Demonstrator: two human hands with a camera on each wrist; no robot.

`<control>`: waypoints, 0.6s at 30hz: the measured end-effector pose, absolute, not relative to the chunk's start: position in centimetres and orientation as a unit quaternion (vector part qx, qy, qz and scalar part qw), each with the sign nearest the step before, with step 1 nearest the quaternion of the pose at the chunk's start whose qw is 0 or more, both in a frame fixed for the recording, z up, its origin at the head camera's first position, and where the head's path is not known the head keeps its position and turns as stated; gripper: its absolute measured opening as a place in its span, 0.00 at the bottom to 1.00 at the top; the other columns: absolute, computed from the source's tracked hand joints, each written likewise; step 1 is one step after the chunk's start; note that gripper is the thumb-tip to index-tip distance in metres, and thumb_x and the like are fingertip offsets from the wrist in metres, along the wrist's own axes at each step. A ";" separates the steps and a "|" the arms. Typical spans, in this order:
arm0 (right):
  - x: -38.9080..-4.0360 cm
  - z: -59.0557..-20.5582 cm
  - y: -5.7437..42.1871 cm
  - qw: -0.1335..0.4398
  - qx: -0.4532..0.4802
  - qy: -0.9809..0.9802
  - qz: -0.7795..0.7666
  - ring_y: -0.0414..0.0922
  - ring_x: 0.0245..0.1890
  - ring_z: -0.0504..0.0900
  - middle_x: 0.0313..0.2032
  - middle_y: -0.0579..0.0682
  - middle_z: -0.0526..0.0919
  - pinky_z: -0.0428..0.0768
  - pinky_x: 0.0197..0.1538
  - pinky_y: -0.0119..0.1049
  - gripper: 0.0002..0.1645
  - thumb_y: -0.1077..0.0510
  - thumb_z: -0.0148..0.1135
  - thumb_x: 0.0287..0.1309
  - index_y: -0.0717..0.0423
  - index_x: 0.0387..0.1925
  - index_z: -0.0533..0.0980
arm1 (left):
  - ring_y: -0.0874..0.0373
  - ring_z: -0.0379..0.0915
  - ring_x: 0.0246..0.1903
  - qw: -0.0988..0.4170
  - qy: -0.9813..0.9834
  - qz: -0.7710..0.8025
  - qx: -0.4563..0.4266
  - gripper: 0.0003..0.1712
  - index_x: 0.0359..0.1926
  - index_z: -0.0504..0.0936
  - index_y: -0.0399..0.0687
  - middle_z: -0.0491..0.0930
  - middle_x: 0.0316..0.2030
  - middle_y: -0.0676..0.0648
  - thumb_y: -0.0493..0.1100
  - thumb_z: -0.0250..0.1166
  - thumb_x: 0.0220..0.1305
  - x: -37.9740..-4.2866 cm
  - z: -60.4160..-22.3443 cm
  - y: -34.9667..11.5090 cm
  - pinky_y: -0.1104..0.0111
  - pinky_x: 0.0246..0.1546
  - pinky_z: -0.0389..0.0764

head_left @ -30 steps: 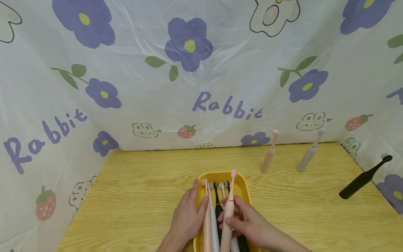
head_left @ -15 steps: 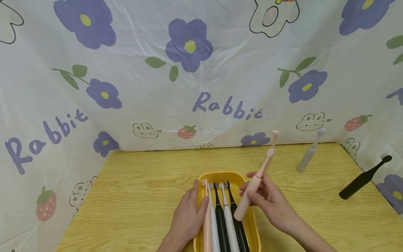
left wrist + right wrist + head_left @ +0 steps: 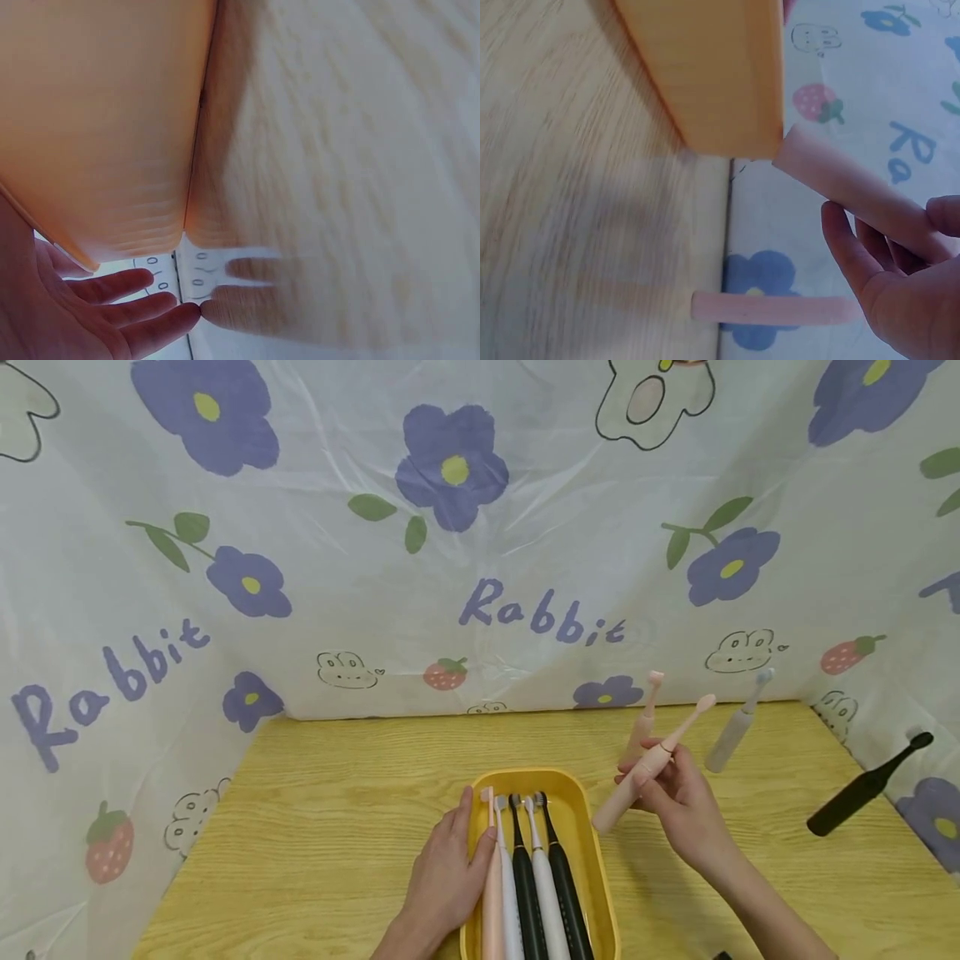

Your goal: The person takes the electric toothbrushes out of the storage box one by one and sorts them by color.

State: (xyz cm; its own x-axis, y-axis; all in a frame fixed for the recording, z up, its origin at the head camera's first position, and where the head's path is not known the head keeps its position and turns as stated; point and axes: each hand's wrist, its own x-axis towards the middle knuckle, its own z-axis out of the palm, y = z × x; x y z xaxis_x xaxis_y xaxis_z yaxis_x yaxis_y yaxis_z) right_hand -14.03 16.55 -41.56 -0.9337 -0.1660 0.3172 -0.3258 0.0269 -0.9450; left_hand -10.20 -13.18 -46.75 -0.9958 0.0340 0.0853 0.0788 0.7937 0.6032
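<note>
Yellow, the single tray [image 3: 591, 835] of five lying brushes [image 3: 527, 885] sits left of the right hand [image 3: 688, 810], which pinches one pink toothbrush [image 3: 636, 783], and against the straight-fingered left hand [image 3: 450, 872], while three standing brushes [image 3: 729, 741] rise beyond and rightward of the right hand, on a wood-grain table [image 3: 337, 802] backed by flower-printed sheeting [image 3: 337, 577].

There are three pink toothbrushes [image 3: 617, 807], three black ones [image 3: 847, 803], three white or grey ones [image 3: 730, 741], one tray [image 3: 576, 818] and two hands [image 3: 447, 877].
</note>
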 end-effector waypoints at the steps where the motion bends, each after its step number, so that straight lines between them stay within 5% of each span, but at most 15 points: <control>1: -14.2 -41.7 16.7 0.063 0.165 -0.719 0.672 0.40 0.47 0.85 0.49 0.62 0.82 0.87 0.42 0.37 0.24 0.72 0.48 0.75 0.74 0.66 0.56 | 0.36 0.70 0.64 0.035 -0.946 -0.320 -0.031 0.38 0.80 0.56 0.42 0.72 0.65 0.32 0.55 0.53 0.79 -10.2 -46.8 -13.2 0.42 0.60 0.74; 5: -14.7 -42.2 17.4 0.080 0.136 -0.760 0.631 0.34 0.49 0.83 0.52 0.71 0.79 0.86 0.44 0.33 0.25 0.69 0.49 0.77 0.73 0.68 0.56 | 0.36 0.70 0.64 0.035 -0.946 -0.322 -0.031 0.38 0.80 0.56 0.41 0.72 0.65 0.32 0.55 0.54 0.79 -10.3 -46.8 -13.2 0.42 0.61 0.74; 10: -15.2 -43.0 18.1 0.140 0.108 -0.817 0.548 0.29 0.47 0.79 0.51 0.67 0.81 0.81 0.43 0.23 0.24 0.66 0.51 0.77 0.70 0.67 0.60 | 0.36 0.70 0.64 0.039 -0.945 -0.323 -0.033 0.38 0.80 0.57 0.41 0.72 0.65 0.31 0.55 0.53 0.79 -10.3 -46.9 -13.2 0.42 0.61 0.73; 18: -16.1 -44.4 18.6 0.194 0.073 -0.854 0.477 0.59 0.51 0.80 0.51 0.67 0.81 0.72 0.44 0.13 0.21 0.66 0.51 0.76 0.70 0.65 0.63 | 0.35 0.70 0.63 0.041 -0.945 -0.322 -0.036 0.38 0.80 0.57 0.40 0.72 0.65 0.31 0.55 0.53 0.79 -10.2 -46.8 -13.2 0.41 0.60 0.73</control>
State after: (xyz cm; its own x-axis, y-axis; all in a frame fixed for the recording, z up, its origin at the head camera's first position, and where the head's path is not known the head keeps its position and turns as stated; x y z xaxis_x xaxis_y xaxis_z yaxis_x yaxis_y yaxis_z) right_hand -16.06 18.57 -44.40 -0.9142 0.0612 0.4007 -0.3091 0.5342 -0.7868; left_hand -10.22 -13.15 -46.83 -0.9941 0.0415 0.1004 0.0942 0.7895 0.6065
